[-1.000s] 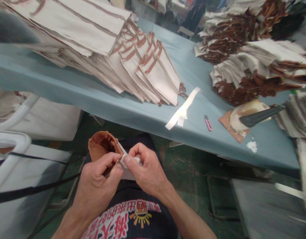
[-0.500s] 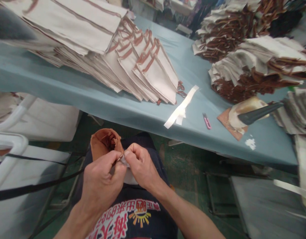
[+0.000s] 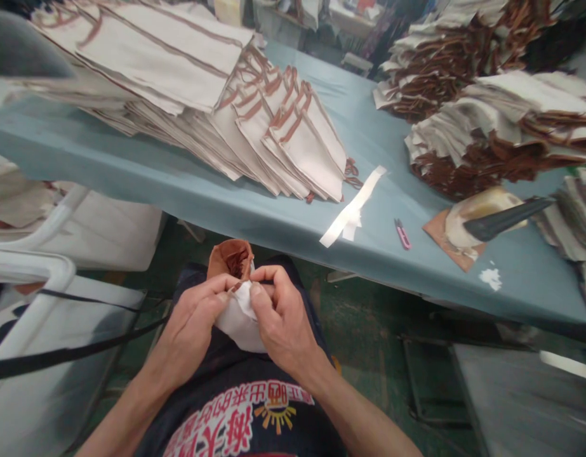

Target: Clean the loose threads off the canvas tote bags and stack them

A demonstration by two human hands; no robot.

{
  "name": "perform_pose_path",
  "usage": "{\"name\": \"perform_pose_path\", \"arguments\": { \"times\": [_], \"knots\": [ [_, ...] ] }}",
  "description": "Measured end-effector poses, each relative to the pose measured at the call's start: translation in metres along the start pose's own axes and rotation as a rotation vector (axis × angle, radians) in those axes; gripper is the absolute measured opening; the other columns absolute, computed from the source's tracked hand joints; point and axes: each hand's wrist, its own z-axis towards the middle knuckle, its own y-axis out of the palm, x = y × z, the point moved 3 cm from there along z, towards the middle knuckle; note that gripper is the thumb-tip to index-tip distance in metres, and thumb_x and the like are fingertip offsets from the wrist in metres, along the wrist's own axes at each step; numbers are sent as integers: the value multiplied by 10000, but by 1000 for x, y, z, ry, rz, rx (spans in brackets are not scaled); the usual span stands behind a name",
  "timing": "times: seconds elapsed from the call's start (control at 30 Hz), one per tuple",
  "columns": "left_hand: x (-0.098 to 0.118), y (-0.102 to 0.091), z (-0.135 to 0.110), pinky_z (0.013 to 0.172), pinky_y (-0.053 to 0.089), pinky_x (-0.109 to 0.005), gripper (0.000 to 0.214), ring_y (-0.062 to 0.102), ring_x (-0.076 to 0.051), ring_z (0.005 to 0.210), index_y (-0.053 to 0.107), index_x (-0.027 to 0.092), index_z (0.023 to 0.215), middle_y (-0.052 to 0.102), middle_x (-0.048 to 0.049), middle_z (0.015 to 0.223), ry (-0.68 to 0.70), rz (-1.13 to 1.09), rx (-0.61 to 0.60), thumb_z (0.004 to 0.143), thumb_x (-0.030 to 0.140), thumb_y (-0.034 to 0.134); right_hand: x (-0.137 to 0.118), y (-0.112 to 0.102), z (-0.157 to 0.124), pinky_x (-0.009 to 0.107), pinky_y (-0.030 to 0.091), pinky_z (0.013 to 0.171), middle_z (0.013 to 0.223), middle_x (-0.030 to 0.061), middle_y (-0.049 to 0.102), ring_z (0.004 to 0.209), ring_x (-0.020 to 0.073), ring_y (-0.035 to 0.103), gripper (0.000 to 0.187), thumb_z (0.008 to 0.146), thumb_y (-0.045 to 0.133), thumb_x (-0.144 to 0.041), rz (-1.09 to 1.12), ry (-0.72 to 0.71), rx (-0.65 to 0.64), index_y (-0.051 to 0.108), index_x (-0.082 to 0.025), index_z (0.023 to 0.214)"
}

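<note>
Over my lap I hold a small cloth pouch (image 3: 238,317), white outside with a brown lining (image 3: 230,257) showing at its open mouth. My left hand (image 3: 195,324) pinches the pouch's edge between thumb and fingers. My right hand (image 3: 280,317) is closed on the white fabric right beside it, and the thumbs nearly touch. The pouch's lower part is hidden behind my hands.
A blue table (image 3: 178,184) lies ahead with a fanned stack of flat cream bags with brown straps (image 3: 278,127). Heaps of brown-and-white pieces (image 3: 487,127) sit at the right. White tape strips (image 3: 352,209), a pink cutter (image 3: 402,233) and a glue brush on a board (image 3: 483,222) lie near the edge. White chair frame (image 3: 35,273) at left.
The pouch has turned and risen slightly; more white fabric shows between my hands and the brown mouth looks narrower. Both hands have shifted a little to the right.
</note>
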Motion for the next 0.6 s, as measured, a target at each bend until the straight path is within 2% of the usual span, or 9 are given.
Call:
{"name": "perform_pose_path", "arguments": {
  "times": [0.13,0.33,0.5,0.6],
  "knots": [
    [-8,6,7,534,434,-249,447,528,-159,583,687,201,695,620,13,636,-25,39,-4,928,577,622,6,3,2,301,406,602,702,-48,684,614,184,616,248,1024,548,-427,-113,-29,26,621,-240,1169],
    [-27,4,12,506,410,-231,455,537,-150,555,737,182,734,665,-1,637,-31,46,34,928,584,647,26,13,-13,283,426,586,709,-40,704,608,180,636,269,1042,556,-390,-86,6,30,642,-221,1233],
    [-24,-10,9,499,400,-222,397,532,-138,547,773,189,771,666,18,636,38,56,67,945,533,675,49,10,-55,245,438,573,663,-38,700,549,140,610,243,1103,594,-469,57,12,16,618,-229,1136],
    [-12,-18,9,479,379,-211,369,524,-124,519,800,192,783,669,29,614,127,90,68,972,477,660,80,9,-91,213,397,505,684,-24,717,497,116,544,421,1116,596,-667,193,157,69,568,-247,1099]
  ]
}}
